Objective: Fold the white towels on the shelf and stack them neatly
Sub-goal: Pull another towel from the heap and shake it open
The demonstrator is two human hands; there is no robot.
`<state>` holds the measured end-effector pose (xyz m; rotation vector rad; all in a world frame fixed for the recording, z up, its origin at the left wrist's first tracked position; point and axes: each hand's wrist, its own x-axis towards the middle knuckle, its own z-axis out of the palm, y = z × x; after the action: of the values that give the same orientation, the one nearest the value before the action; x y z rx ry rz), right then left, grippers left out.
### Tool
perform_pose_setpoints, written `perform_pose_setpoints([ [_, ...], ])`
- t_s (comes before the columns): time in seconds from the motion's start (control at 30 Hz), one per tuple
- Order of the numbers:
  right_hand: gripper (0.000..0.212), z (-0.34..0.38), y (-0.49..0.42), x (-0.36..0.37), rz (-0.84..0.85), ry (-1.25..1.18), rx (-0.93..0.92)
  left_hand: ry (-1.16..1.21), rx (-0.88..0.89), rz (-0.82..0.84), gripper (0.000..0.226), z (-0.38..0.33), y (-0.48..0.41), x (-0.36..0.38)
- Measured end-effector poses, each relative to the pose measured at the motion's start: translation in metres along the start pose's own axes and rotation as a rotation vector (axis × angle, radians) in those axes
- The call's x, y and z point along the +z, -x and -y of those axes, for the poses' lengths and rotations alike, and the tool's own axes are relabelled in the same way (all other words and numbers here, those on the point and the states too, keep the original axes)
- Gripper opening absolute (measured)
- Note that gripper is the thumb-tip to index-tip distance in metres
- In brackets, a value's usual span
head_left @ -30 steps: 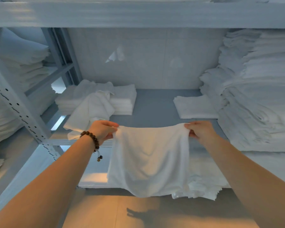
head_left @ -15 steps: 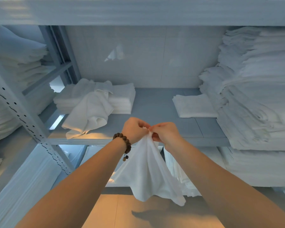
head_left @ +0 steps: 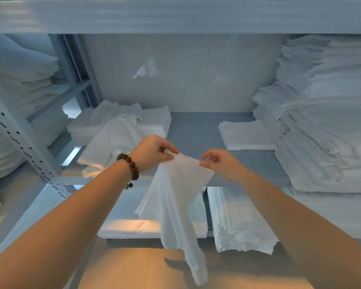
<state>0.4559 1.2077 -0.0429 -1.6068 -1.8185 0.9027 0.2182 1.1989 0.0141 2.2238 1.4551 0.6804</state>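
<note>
Well, from my remote seat I count two bare hands and one towel in the air between them. The left hand (head_left: 152,153) has its thumb and forefinger clamped together on the top corner of the thin white cloth towel (head_left: 175,195); the right hand (head_left: 221,163) has its thumb tip on the same top edge with the other fingers curled just above it, and I cannot tell whether that pinch is closed. The towel hangs in front of the grey metal shelf (head_left: 196,134), just forward of its front lip; its upper edge is stretched short between my two hands, its body falls in long soft creases, and it narrows to a twisted tail low over the tan floor (head_left: 133,268). One bracelet of brown wooden beads (head_left: 129,165) circles the left wrist.

On the shelf I count one flat folded white towel (head_left: 246,135) lying alone at the right; one low stack of folded white towels (head_left: 154,122) at the back left, with one loose rumpled white towel (head_left: 113,142) draped over it and spilling to the shelf's front edge; and one tall pile of white linen (head_left: 321,122) against the right side. Below, on the lower shelf, two more white stacks (head_left: 238,222) lie side by side.
</note>
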Motion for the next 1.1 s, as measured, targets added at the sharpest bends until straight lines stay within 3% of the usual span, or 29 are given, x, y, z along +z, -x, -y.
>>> perform_pose_setpoints([
  [0.1, 0.046, -0.026, -0.006, -0.002, 0.117, 0.248, -0.072, -0.002, 0.062, 0.012, 0.014, 0.000, 0.000, -0.013],
  [0.2, 0.055, -0.038, -0.012, 0.001, 0.137, 0.362, -0.075, 0.002, 0.114, -0.002, 0.018, 0.001, 0.002, -0.024],
  [0.37, 0.039, -0.048, -0.017, 0.004, 0.155, 0.496, -0.113, -0.037, 0.163, -0.072, 0.023, 0.009, 0.006, -0.044],
  [0.53, 0.018, -0.032, -0.019, -0.008, -0.028, 0.211, -0.216, -0.232, 0.118, -0.188, 0.014, 0.033, 0.018, -0.061],
  [0.73, 0.018, 0.023, -0.015, -0.058, -0.198, -0.015, -0.332, -0.413, 0.159, -0.264, 0.008, 0.046, 0.031, -0.074],
  [0.8, 0.015, 0.032, -0.006, -0.069, -0.326, 0.033, -0.516, -0.360, 0.175, -0.330, 0.007, 0.046, 0.034, -0.074],
  [0.87, 0.012, 0.026, 0.004, -0.066, -0.347, 0.222, -0.630, -0.315, 0.116, -0.272, 0.009, 0.047, 0.037, -0.060],
  [0.97, 0.014, 0.004, 0.017, -0.059, -0.169, 0.451, -0.508, -0.321, 0.037, -0.048, 0.010, 0.045, 0.039, -0.030],
  [1.1, 0.009, -0.021, 0.026, -0.078, -0.303, 0.365, -0.519, -0.208, 0.109, -0.174, 0.007, 0.033, 0.027, -0.008],
])
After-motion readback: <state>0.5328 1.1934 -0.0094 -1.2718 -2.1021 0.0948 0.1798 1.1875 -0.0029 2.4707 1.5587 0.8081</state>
